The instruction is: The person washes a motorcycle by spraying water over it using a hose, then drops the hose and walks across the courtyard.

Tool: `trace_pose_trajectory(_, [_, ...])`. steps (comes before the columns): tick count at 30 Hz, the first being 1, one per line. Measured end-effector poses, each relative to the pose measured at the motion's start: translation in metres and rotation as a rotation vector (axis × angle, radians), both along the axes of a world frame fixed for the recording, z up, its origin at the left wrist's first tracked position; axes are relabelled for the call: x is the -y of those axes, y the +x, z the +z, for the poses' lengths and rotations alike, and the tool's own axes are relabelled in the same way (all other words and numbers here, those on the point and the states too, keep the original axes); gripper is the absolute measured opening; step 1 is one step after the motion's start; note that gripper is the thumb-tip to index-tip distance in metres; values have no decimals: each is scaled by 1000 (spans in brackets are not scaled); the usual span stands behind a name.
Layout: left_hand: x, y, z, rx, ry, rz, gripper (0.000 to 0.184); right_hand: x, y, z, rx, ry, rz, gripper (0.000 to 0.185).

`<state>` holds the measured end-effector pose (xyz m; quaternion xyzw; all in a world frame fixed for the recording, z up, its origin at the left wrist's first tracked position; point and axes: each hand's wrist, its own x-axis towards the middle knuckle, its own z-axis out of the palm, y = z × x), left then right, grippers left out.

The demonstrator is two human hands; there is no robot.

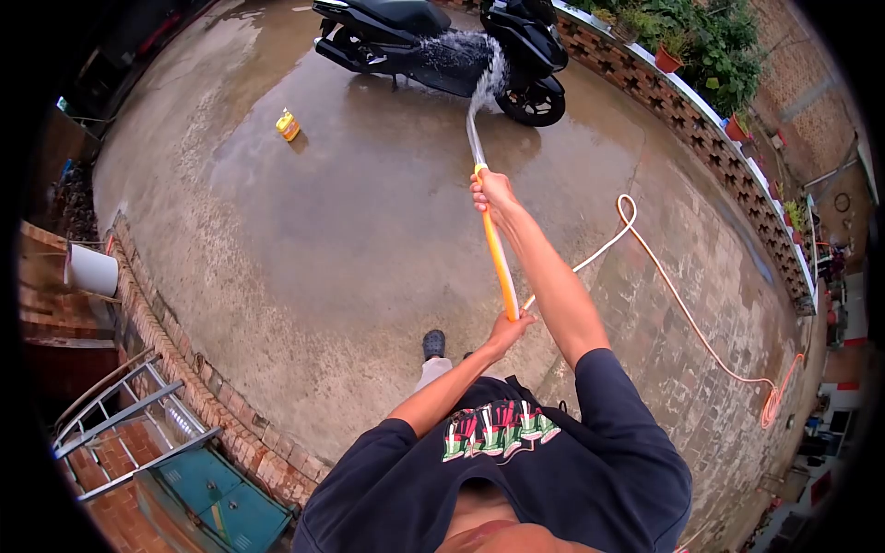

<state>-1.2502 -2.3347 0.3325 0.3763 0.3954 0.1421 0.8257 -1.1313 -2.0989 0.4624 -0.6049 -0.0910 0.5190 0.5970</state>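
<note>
Near its front end, my right hand is closed round a yellow-orange hose. Lower down, closer to my body, my left hand grips the same hose. A jet of water leaves the hose end and splashes over the footboard area of a black scooter, which is parked at the top of the view. Behind my left hand a pale length of hose runs off to the right across the ground in a loop.
A yellow container stands on the wet concrete left of the scooter. A low patterned brick wall with potted plants curves along the right. At the lower left are a brick edge, a metal ladder and a white bucket-like cylinder.
</note>
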Motion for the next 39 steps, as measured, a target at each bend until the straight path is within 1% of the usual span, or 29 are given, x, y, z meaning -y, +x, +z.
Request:
trace_pose_trajectory(4, [-32,-9,8,-6,4,-7,29,-30,-5,-2,-8,-21,101,20])
trace_pose_trajectory(5, [-36,-10,7,-4,1,-8,29,-35,-5,-1,-62,-34,212,20])
trace_pose_trajectory(6, [-41,-10,5,0,-7,1,29,-40,-7,0,-59,-36,210,20])
trace_pose_trajectory(8, [-48,-11,5,7,-15,10,29,-48,-13,1,52,10,-28,19])
trace_pose_trajectory(9, [-51,-12,6,7,27,-12,29,-52,-15,2,52,10,-28,19])
trace_pose_trajectory(11, [-59,-14,5,7,70,-35,29,-57,-17,3,32,-25,76,19])
trace_pose_trajectory(13, [-66,-15,1,54,-53,25,29,-63,-16,-1,32,-24,102,19])
trace_pose_trajectory(15, [-66,-17,-3,29,-18,9,29,-66,-18,2,7,-40,170,19])
trace_pose_trajectory(16, [-67,-18,-4,6,18,-5,29,-68,-22,3,7,-39,171,19])
trace_pose_trajectory(18, [-74,-19,1,0,17,-2,30,-75,-27,3,110,1,36,19])
trace_pose_trajectory(19, [-78,-19,2,-8,17,-1,30,-78,-28,3,110,4,39,19])
trace_pose_trajectory(22, [-90,-20,10,26,11,78,31,-88,-37,18,99,12,81,18])
trace_pose_trajectory(24, [-95,-20,20,11,40,80,31,-94,-43,33,75,0,255,17])
trace_pose_trajectory(26, [-103,-17,22,-4,68,79,32,-102,-52,44,118,38,222,15])
trace_pose_trajectory(28, [-111,-11,17,71,51,128,32,-110,-59,58,108,62,222,15])
trace_pose_trajectory(29, [-114,-10,21,70,53,130,32,-111,-62,67,93,51,306,16])
trace_pose_trajectory(31, [-118,-6,28,127,-2,163,31,-115,-70,76,120,76,284,16])
trace_pose_trajectory(33, [-122,-5,50,116,17,173,30,-120,-73,80,150,98,263,17])
trace_pose_trajectory(34, [-123,-5,60,106,34,182,30,-122,-74,81,127,80,302,17])
trace_pose_trajectory(36, [-121,-3,58,104,30,186,29,-123,-73,81,106,63,343,18])
trace_pose_trajectory(39, [-118,0,53,88,61,176,28,-122,-66,72,64,36,292,19])
